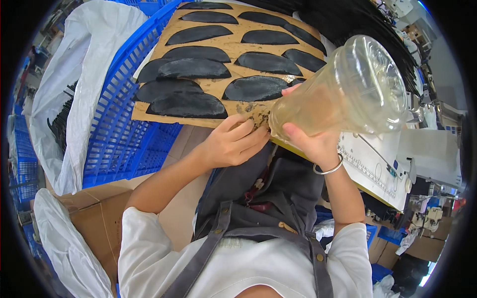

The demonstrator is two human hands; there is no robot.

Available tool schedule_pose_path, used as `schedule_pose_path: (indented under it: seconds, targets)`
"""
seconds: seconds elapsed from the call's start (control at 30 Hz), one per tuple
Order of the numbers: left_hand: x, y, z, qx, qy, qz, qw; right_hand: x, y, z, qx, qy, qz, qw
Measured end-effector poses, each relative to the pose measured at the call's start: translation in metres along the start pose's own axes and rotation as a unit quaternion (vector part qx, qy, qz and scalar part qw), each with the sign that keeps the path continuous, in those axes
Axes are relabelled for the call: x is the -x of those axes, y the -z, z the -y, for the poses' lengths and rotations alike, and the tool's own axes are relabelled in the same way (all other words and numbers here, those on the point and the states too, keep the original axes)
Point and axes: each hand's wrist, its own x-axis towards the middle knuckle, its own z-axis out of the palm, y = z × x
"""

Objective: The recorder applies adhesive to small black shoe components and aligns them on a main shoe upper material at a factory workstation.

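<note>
My right hand (318,144) grips a large see-through plastic jar (348,89), cloudy and yellowish inside. The jar lies tilted, its narrower end toward the cardboard sheet (237,42) and its wide ribbed end up to the right. Beside that narrower end is my left hand (234,142), fingers curled at the near edge of the cardboard; whatever its fingertips pinch is hidden. Dark smudges mark the cardboard there. Several black half-moon pieces (188,106) lie in rows on the sheet, some overlapping, with a whitish sheen on the nearer ones.
A blue plastic crate (117,109) stands under and left of the cardboard. White sacks (107,25) hang at the left, one with black strips inside. To the right are a white board with a ruler-like scale (370,166) and a thin metal rod. Black material (348,22) is heaped behind.
</note>
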Motion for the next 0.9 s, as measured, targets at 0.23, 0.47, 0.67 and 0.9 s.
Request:
schedule_pose_path:
  seconds: [0.23,0.47,0.67,0.9]
  targets:
    - [0.002,-0.002,0.002,0.005,-0.007,0.003,1.000,-0.001,0.003,-0.004,0.021,-0.015,-0.057,0.998]
    - [0.001,-0.003,-0.001,0.000,0.006,0.003,1.000,0.001,0.031,0.001,0.067,-0.036,-0.175,0.982]
    - [0.001,0.000,0.000,0.020,0.023,0.009,1.000,0.020,0.074,-0.008,0.253,-0.013,-0.277,0.927]
    - [0.004,0.001,0.002,0.023,0.017,0.013,1.000,0.025,0.053,0.016,0.026,-0.016,-0.208,0.978]
